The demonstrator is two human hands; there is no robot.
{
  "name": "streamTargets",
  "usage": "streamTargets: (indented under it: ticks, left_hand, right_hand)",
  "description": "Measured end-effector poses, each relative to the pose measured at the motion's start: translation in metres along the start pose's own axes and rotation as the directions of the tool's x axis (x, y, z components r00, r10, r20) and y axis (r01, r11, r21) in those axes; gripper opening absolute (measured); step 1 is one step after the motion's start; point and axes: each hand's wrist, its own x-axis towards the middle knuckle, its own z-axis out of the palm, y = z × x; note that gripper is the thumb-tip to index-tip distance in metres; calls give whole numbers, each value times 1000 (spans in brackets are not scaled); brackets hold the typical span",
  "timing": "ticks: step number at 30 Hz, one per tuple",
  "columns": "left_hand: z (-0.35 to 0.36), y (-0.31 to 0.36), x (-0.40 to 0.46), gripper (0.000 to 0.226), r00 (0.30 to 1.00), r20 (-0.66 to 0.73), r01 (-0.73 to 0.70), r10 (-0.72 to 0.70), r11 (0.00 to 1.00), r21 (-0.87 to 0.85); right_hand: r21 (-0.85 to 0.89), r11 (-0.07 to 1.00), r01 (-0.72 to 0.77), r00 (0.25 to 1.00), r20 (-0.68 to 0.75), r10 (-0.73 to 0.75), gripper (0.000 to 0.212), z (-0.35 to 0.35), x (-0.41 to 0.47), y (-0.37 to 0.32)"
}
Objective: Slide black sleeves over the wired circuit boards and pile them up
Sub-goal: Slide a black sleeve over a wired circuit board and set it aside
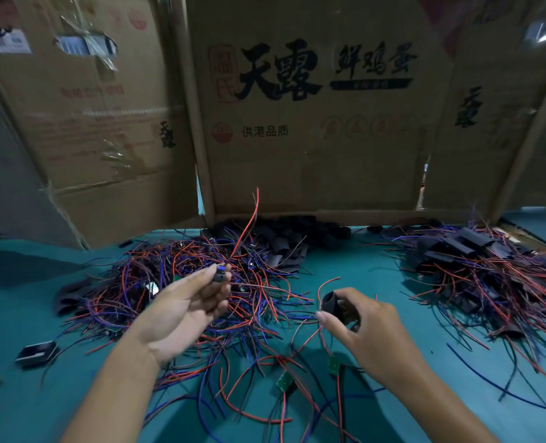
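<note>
My left hand [185, 302] is raised palm up and pinches a small wired circuit board [219, 276] between thumb and fingertips; its red wire sticks up and others trail right. My right hand [358, 327] holds a black sleeve [332, 306], its open mouth facing the board, a short gap apart. A big tangle of unsleeved wired boards [175, 282] lies behind and under my left hand. Loose black sleeves [284, 238] are heaped at the back centre. A pile of sleeved boards [476, 260] sits at the right.
Everything rests on a teal table top [377, 273]. Tall cardboard box walls [313, 123] close off the back. Two green boards [284, 380] with wires lie near me. Dark flat pieces [36, 348] lie at the left edge.
</note>
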Motion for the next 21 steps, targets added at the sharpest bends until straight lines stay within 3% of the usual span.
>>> streamTargets:
  ticks: [3, 8, 12, 14, 17, 21]
  left_hand:
    - [12, -11, -5, 22, 995, 98, -6, 16, 995, -102]
    - [40, -22, -13, 25, 989, 107, -90, 98, 993, -72]
    - [53, -28, -18, 18, 989, 100, -97, 106, 991, -90]
    - [57, -29, -19, 16, 991, 94, -84, 99, 986, -145]
    - [65, -33, -22, 12, 992, 98, -63, 78, 987, -149]
    - [76, -41, -22, 15, 999, 45, -24, 31, 986, -163]
  right_hand:
    - [72, 997, 13, 1000, -25, -12, 29, -2, -1, -4]
    - [450, 892, 43, 996, 53, -75, 36, -9, -4, -20]
    - [357, 931, 73, 997, -34, -65, 39, -23, -2, -21]
    - [474, 879, 46, 998, 20, -63, 36, -30, 0, -20]
    - [698, 716, 17, 976, 144, -164, 30, -35, -2, -21]
    - [711, 701, 54, 955, 169, -244, 39, -41, -2, -19]
